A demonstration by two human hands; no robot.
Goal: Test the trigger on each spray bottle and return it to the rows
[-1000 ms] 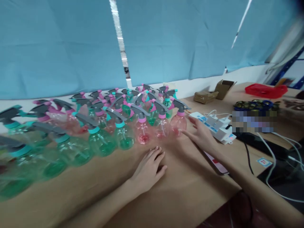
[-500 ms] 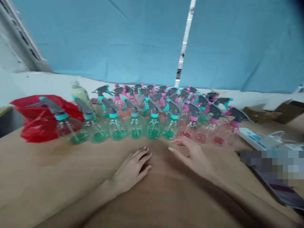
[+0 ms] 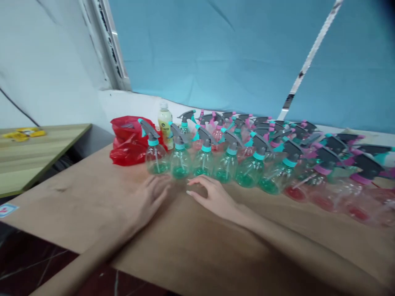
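Several clear spray bottles with grey trigger heads stand in a front row on the table. Those on the left have turquoise collars and green liquid; those with pink collars [image 3: 323, 168] and red liquid are on the right. My left hand [image 3: 152, 196], slightly blurred, is just in front of the leftmost green spray bottle [image 3: 157, 159], thumb apart from the fingers. Near the base of the third green spray bottle [image 3: 203, 161] is my right hand [image 3: 216, 197], fingers forward and thumb apart. Both hands are empty. Between them stands the second green spray bottle [image 3: 180, 163].
Behind the front row, more spray bottles [image 3: 217, 133] crowd toward the wall. A red plastic bag [image 3: 129, 144] and a pale yellow bottle [image 3: 166, 123] stand at the left. Beyond the table's left edge is a wooden surface [image 3: 37, 152] with a yellow item [image 3: 24, 133].
The view has turned left. Both hands have moved left along the row, from the middle bottles to the leftmost ones. The phone and white box at the right have left the view.
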